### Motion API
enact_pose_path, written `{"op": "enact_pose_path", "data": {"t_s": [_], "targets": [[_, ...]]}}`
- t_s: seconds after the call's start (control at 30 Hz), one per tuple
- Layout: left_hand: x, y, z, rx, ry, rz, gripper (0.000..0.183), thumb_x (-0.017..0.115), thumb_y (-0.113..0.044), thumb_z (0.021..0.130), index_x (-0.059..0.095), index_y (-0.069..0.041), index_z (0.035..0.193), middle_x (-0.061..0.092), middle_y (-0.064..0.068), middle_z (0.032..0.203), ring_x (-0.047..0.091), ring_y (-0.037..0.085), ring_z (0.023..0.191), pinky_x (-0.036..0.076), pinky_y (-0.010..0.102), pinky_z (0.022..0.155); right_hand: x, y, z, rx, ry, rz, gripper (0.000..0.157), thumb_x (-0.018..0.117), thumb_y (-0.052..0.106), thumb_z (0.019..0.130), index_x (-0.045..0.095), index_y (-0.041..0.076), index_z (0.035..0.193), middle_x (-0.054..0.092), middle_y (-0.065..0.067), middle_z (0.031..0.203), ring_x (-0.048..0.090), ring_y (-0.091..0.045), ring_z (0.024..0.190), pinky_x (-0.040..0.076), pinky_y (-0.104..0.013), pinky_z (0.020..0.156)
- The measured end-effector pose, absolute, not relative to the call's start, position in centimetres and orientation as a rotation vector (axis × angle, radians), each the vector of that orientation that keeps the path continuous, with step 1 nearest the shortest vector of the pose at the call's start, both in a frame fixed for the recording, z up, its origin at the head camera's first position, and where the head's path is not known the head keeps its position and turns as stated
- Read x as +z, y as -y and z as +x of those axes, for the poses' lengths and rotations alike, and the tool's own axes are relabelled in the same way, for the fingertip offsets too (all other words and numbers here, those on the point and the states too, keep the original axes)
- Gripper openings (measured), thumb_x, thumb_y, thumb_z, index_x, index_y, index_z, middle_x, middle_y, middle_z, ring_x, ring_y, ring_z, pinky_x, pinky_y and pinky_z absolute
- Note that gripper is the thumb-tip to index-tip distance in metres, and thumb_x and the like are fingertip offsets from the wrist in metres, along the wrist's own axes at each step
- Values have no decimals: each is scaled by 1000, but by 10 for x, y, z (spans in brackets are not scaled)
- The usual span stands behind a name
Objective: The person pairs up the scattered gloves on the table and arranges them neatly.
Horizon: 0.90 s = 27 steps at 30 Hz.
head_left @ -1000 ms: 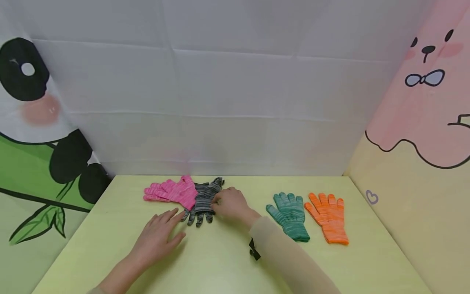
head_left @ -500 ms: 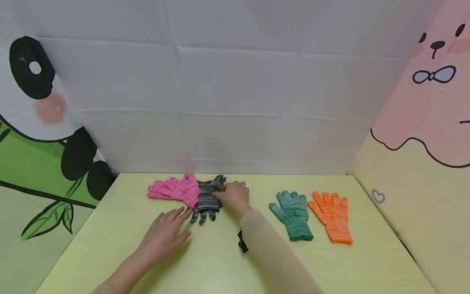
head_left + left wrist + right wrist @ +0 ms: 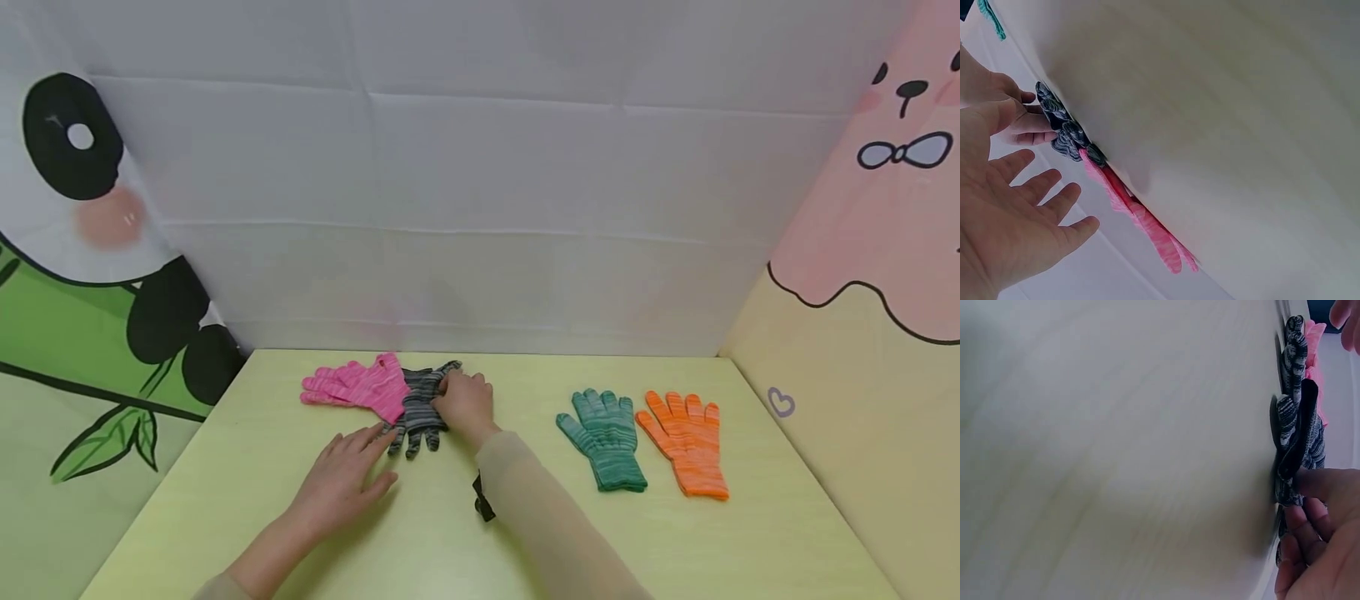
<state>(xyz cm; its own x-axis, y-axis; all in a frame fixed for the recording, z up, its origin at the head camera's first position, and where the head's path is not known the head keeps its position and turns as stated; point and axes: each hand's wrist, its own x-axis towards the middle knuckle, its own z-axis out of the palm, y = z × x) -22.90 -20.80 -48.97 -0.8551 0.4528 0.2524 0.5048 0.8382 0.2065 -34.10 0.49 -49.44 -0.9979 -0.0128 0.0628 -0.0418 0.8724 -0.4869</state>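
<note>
A pale yellow table (image 3: 420, 550) stretches from the foreground to a creased white backdrop. The person's left hand (image 3: 342, 483) spreads its fingers, holding nothing, just beside the gray gloves (image 3: 425, 402). To the right, an orange glove (image 3: 688, 446) and a green glove (image 3: 607, 446) lie side by side. Farther back, the right hand (image 3: 467, 406) pinches the gray gloves' edge between thumb and fingers; pink gloves (image 3: 356, 387) overlap their other side. Beyond, a printed panda (image 3: 108, 221) and a pink bear (image 3: 855, 217) flank the white backdrop (image 3: 480, 183).
</note>
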Motion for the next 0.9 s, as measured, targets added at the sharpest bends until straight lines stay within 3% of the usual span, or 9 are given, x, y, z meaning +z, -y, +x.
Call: {"op": "enact_pose_path", "data": {"t_s": [0.27,0.37,0.5,0.6,0.73,0.9], "targets": [[-492,209,-232,-417,2832,-730,63,74,-36,94,55,-11,149,53,17,149,49,40,135,31,68,111,-496,-3,-353,1353,2728,77,21,72,8,92,69,12,113,60,1,93,53,-18,86,45,-33,80],[-490,209,-233,-434,2822,-728,62,75,-35,94,55,-11,148,52,18,149,50,41,134,31,68,111,-491,-8,-355,1589,2669,127,27,68,1,93,67,9,118,61,-3,105,55,-18,95,45,-33,79],[-489,210,-233,-458,2802,-734,62,75,-34,94,55,-11,148,52,19,149,50,41,134,31,68,112,-483,-19,-355,1679,2678,236,36,61,0,95,66,8,130,60,-10,133,56,-22,116,45,-33,83],[-488,210,-232,-485,2790,-743,63,76,-33,94,55,-10,148,52,19,148,50,41,135,31,68,111,-475,-33,-354,1706,2694,348,46,57,1,98,60,10,143,55,-9,146,58,-20,99,45,-31,71],[-486,209,-231,-507,2772,-759,64,75,-33,94,53,-11,150,52,19,149,49,40,136,31,67,112,-463,-57,-349,1739,2683,487,54,55,6,103,48,19,155,49,-5,152,45,-17,70,38,-28,53],[-480,204,-227,-548,2760,-775,67,75,-33,94,50,-11,152,49,18,152,47,40,138,31,65,114,-444,-89,-335,1636,2652,607,57,55,12,106,41,28,159,48,-2,150,44,-17,70,39,-28,53]]}}
